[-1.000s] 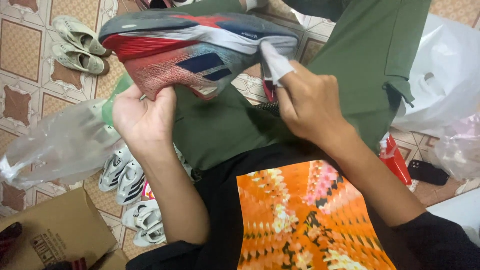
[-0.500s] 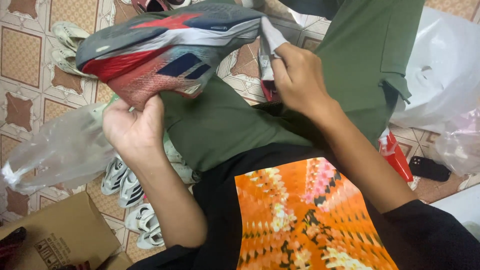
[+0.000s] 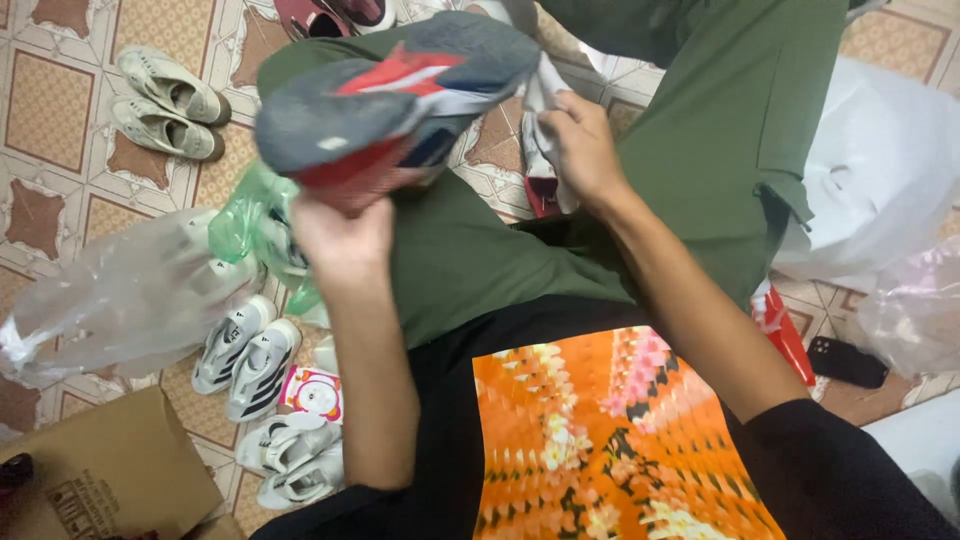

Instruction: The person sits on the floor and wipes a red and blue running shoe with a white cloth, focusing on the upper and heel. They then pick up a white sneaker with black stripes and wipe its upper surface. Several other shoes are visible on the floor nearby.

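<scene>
While being held up over the lap, sole toward the camera, lying with its long axis running across the view from lower left to upper right: a grey and red sneaker [image 3: 385, 95], broader end pointing left and slightly down, narrower end pointing right toward the white cloth [image 3: 540, 120]. Gripping it from below at the red underside: the left hand [image 3: 340, 235], fingers curled closed around the shoe's lower edge, sitting directly beneath the left half. Pressing at the opposite end: the right hand [image 3: 585, 145], fingers pinched shut on the bunched cloth, touching the shoe's right tip, so the nearer of the two to that end. Stretching beneath both: green trousers [image 3: 700, 160]. Lying on the tiled floor [image 3: 50, 110] well to the left: pale sandals [image 3: 165, 100], small white sneakers [image 3: 245, 350], a clear plastic bag [image 3: 110, 300] and a cardboard box [image 3: 110, 465].
</scene>
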